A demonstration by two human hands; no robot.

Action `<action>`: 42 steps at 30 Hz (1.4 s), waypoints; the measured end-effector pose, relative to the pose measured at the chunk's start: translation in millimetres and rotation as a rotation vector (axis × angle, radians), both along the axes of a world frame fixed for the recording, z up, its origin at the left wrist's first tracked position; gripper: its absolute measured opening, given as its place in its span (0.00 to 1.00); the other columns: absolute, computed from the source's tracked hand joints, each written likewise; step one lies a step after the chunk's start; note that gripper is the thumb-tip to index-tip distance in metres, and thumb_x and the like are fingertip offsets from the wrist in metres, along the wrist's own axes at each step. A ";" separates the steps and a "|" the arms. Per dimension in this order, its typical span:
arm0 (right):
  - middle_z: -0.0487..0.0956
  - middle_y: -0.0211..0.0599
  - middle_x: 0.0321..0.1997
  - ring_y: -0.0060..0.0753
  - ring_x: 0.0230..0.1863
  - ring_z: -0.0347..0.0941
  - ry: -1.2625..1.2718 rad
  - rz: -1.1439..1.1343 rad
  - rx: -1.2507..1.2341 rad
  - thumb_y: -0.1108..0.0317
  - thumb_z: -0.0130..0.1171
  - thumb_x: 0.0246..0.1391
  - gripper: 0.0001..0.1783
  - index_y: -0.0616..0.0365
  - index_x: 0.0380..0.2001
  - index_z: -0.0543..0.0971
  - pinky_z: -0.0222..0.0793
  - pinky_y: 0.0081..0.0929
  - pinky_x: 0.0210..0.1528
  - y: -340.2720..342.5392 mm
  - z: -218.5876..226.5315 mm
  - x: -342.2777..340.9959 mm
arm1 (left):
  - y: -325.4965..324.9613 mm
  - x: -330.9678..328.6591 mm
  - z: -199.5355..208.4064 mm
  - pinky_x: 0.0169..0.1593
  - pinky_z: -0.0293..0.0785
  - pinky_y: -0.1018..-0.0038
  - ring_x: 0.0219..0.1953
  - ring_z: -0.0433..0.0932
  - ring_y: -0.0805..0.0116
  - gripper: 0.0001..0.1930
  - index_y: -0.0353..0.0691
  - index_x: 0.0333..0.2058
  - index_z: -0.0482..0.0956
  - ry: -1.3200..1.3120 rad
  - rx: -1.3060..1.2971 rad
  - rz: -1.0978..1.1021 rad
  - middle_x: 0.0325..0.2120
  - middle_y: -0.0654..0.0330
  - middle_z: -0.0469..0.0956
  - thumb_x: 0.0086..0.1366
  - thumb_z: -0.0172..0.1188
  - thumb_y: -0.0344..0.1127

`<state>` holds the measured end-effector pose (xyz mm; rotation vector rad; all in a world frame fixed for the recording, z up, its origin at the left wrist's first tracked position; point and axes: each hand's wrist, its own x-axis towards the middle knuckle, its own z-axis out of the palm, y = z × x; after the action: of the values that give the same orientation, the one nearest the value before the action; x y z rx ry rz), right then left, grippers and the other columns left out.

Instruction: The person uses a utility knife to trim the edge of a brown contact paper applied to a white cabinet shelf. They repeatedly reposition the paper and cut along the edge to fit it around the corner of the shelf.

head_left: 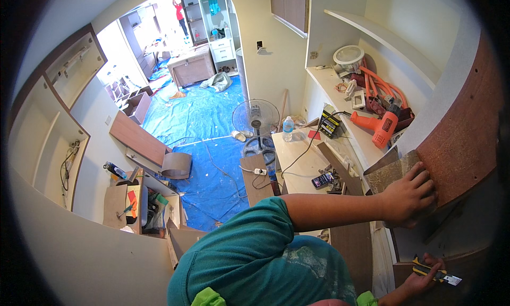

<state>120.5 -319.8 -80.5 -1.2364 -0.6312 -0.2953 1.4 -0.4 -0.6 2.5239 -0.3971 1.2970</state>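
Observation:
My left hand [410, 197] reaches far across to the right, its fingers bent over the lower edge of a reddish-brown sheet [463, 128]. The sheet bends along a white curved panel. Just beside those fingers is a speckled brown piece [392, 172]; whether it belongs to the same sheet I cannot tell. Lower down at the right, my right hand [429, 272] is closed around a yellow and black utility knife [423, 268] with its blade end pointing right. Dark brown panels lie below both hands.
An orange heat gun [381, 129] rests on the right ledge among orange hoses [378, 81]. A phone [322, 180] and a water bottle [288, 129] are on the pale bench [297, 157]. A standing fan [256, 120] is behind; blue sheeting [204, 168] covers the floor, crossed by cords.

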 end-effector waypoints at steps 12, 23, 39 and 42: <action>0.74 0.39 0.31 0.37 0.41 0.77 0.045 -0.012 0.028 0.62 0.49 0.71 0.18 0.71 0.49 0.70 0.72 0.36 0.55 8.7 8.7 -11.2 | 1.4 0.0 -0.4 0.72 0.43 0.37 0.64 0.61 0.40 0.47 0.39 0.58 0.73 -0.028 0.018 0.003 0.54 0.45 0.68 0.36 0.73 0.53; 0.73 0.38 0.31 0.37 0.41 0.77 0.050 -0.019 0.014 0.61 0.49 0.71 0.19 0.71 0.51 0.70 0.73 0.34 0.53 5.7 4.0 -5.0 | 1.9 -1.4 0.8 0.72 0.41 0.37 0.65 0.61 0.39 0.48 0.40 0.60 0.72 0.025 0.025 0.007 0.56 0.44 0.67 0.39 0.73 0.54; 0.73 0.38 0.31 0.36 0.41 0.77 -0.011 0.025 -0.007 0.62 0.46 0.72 0.17 0.70 0.48 0.71 0.72 0.36 0.54 7.7 10.9 -14.1 | 1.0 0.2 -0.2 0.72 0.43 0.37 0.65 0.61 0.39 0.47 0.40 0.59 0.73 -0.013 0.010 -0.003 0.56 0.44 0.67 0.37 0.73 0.53; 0.73 0.38 0.31 0.36 0.41 0.77 -0.023 0.018 -0.012 0.62 0.46 0.72 0.17 0.70 0.48 0.71 0.72 0.36 0.54 8.8 11.5 -13.9 | 0.7 0.7 -1.1 0.72 0.43 0.37 0.65 0.61 0.39 0.47 0.39 0.59 0.73 -0.021 0.008 0.001 0.55 0.44 0.68 0.37 0.73 0.52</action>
<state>106.6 -311.0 -69.0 -1.2393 -0.6645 -0.2914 2.2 0.3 -1.7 2.5197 -0.4057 1.3256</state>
